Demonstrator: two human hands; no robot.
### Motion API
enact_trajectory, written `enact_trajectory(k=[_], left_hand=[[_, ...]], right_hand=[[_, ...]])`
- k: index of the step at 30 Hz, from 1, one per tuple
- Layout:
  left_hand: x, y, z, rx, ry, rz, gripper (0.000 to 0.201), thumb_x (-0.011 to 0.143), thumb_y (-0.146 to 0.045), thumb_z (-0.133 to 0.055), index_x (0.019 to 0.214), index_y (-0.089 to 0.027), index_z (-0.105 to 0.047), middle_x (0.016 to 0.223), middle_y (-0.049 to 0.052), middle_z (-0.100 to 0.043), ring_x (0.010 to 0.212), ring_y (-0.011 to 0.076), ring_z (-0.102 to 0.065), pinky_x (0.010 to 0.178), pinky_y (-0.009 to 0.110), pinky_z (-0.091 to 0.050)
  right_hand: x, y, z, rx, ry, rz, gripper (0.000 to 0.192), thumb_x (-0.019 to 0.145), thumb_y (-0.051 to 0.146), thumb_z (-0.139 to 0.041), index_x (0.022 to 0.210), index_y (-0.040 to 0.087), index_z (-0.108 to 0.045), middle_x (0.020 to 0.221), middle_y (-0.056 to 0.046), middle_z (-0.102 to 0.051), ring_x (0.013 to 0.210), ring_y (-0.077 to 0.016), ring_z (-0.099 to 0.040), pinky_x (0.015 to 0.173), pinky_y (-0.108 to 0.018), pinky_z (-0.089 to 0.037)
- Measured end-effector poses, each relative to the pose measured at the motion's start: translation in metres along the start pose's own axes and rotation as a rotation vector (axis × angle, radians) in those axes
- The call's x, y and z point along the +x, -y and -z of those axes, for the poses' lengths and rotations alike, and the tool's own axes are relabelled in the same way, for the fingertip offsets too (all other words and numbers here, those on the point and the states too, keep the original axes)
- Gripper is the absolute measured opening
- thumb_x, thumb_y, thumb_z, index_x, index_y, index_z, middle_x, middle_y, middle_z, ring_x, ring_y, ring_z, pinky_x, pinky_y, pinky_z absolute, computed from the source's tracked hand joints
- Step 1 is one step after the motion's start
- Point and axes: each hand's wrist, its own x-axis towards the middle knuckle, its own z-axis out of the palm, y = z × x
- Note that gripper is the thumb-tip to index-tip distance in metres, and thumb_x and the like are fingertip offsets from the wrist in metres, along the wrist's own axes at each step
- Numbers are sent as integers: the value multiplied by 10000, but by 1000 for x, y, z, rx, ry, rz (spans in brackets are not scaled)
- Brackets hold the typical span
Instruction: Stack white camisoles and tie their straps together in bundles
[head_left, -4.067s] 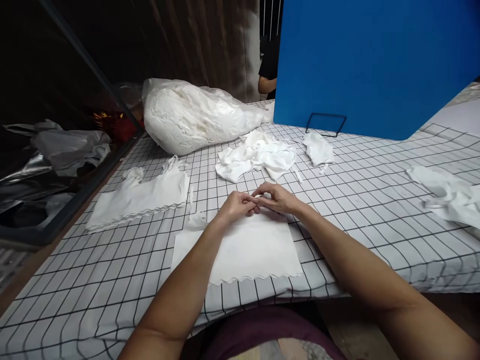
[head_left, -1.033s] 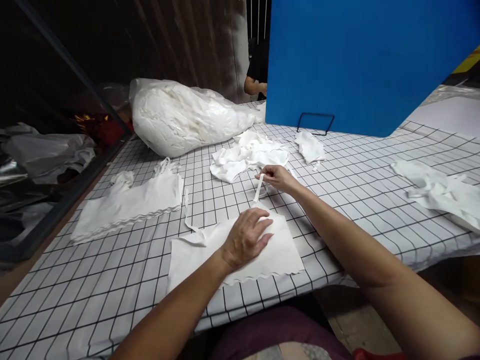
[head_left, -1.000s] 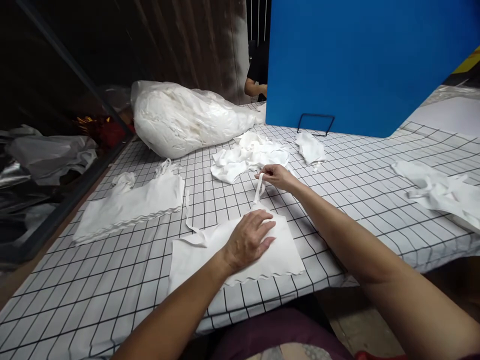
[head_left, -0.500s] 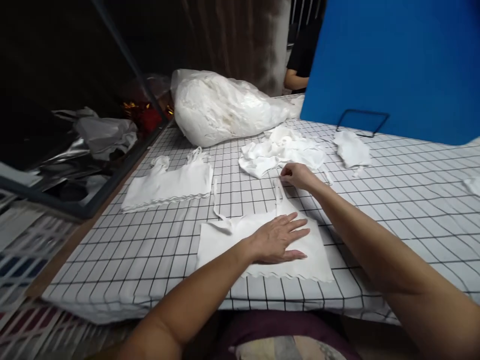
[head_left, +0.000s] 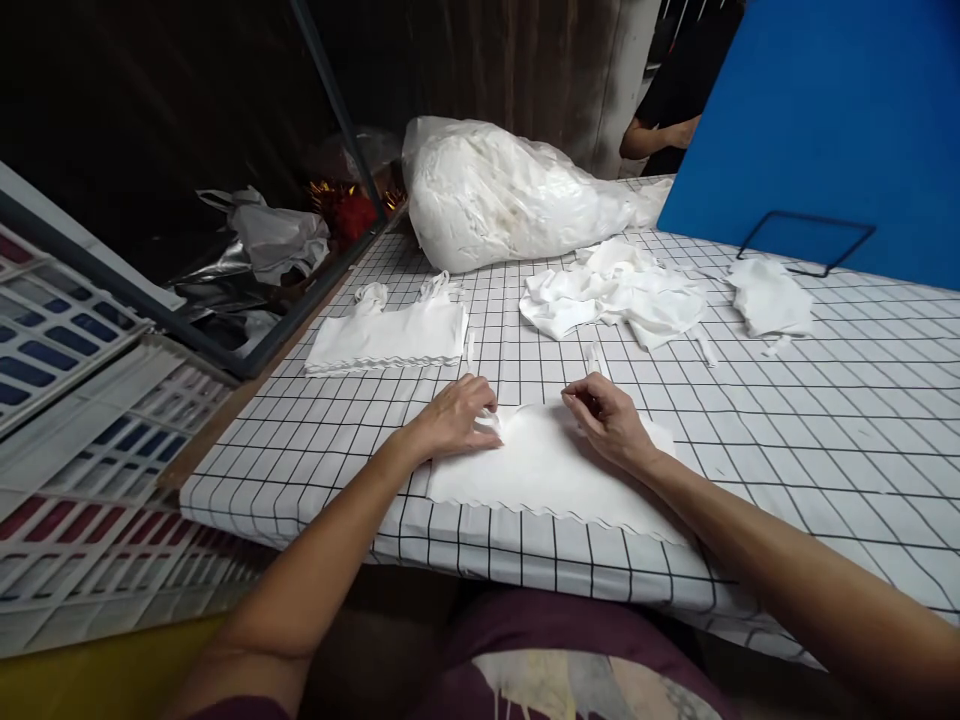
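A white camisole [head_left: 540, 470] with thin straps and a wavy hem lies flat at the table's near edge, hem towards me. At its upper left corner my left hand [head_left: 457, 420] is closed, with a white strap looped between thumb and fingers. My right hand [head_left: 607, 415] rests over the garment's upper right part, thumb and forefinger pinched at its top edge; its other fingers are curled. The right strap [head_left: 595, 358] shows just beyond that hand. Further back on the left, a neat stack of similar camisoles [head_left: 390, 335] lies with straps pointing away.
A crumpled heap of white garments [head_left: 615, 295] and a single white piece [head_left: 771, 298] lie beyond my hands. Behind them sits a large clear bag of white cloth [head_left: 495, 195]. A blue board [head_left: 817, 130] stands at right, a person's arm [head_left: 652, 138] beside it. Plastic crates [head_left: 67, 340] stand at left.
My left hand has gone from lying flat on the camisole to gripping its left strap. My right hand has come down from the right strap's end to the top edge. The view has shifted left.
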Motion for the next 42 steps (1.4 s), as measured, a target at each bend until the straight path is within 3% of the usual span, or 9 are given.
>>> enact_trajectory(k=[8, 12, 17, 26, 31, 34, 37, 40, 42], left_hand=[[15, 37, -7, 19, -350, 649, 85, 871, -253, -582, 883, -169, -571, 1006, 93, -626, 907, 207, -611, 794, 328, -475], [-34, 29, -8, -45, -243, 793, 232, 868, -429, -570, 841, -200, -550, 932, 62, -649, 856, 220, -619, 719, 320, -470], [-77, -3, -22, -101, -210, 798, 270, 808, -472, -612, 884, -219, -560, 899, 40, -667, 827, 217, -629, 694, 310, -478], [-65, -12, -24, -335, -151, 826, 168, 747, -322, -632, 862, -217, -567, 721, -17, -620, 659, 163, -608, 634, 277, -490], [-65, -34, -21, -112, -223, 745, 119, 794, -238, -619, 888, -201, -557, 837, 30, -638, 758, 207, -615, 676, 338, -509], [-42, -50, -27, -12, -358, 423, 53, 870, -191, -567, 922, -182, -566, 946, 75, -631, 902, 237, -611, 766, 386, -532], [-9, -54, -44, -11, -351, 63, 139, 927, -190, -531, 1052, -168, -587, 1072, 95, -633, 1052, 247, -596, 883, 426, -538], [12, -48, -64, 27, -265, -52, 306, 945, -276, -543, 1223, -147, -548, 1306, 145, -566, 1275, 286, -508, 1049, 482, -468], [17, -42, -73, 52, -204, -27, 401, 963, -350, -512, 1299, -130, -508, 1374, 173, -528, 1330, 305, -468, 1097, 507, -424]], right_hand=[[1, -1, 2, -104, 126, 80, 119, 941, 241, -480, 943, 191, -588, 854, -60, -571, 708, -164, -547, 643, -320, -472], [-20, 4, 46, -350, 192, -151, 215, 939, 388, -497, 975, 199, -592, 966, -97, -630, 694, -180, -607, 601, -327, -478], [-68, 7, 92, -537, 169, -623, 383, 813, 565, -627, 965, 222, -551, 849, -66, -687, 693, -240, -640, 584, -353, -474], [-72, 5, 100, -368, 188, -709, 264, 813, 442, -627, 970, 245, -550, 682, 0, -644, 593, -191, -589, 559, -321, -452], [-64, 0, 119, -527, 210, -708, 346, 797, 517, -622, 953, 208, -606, 822, -76, -689, 662, -223, -620, 554, -330, -451], [-27, 11, 101, -551, 143, -491, 371, 853, 544, -568, 937, 194, -657, 945, -123, -677, 715, -228, -619, 595, -341, -453], [34, 27, 56, -408, 201, -241, 386, 922, 536, -501, 845, 200, -676, 925, -109, -668, 697, -195, -601, 625, -329, -449], [90, 38, -2, -365, 418, -267, 504, 938, 591, -450, 673, 186, -591, 708, -96, -632, 619, -184, -571, 571, -308, -412], [113, 41, -38, -413, 557, -361, 491, 854, 632, -571, 640, 190, -550, 646, -92, -598, 644, -215, -584, 574, -320, -413]])
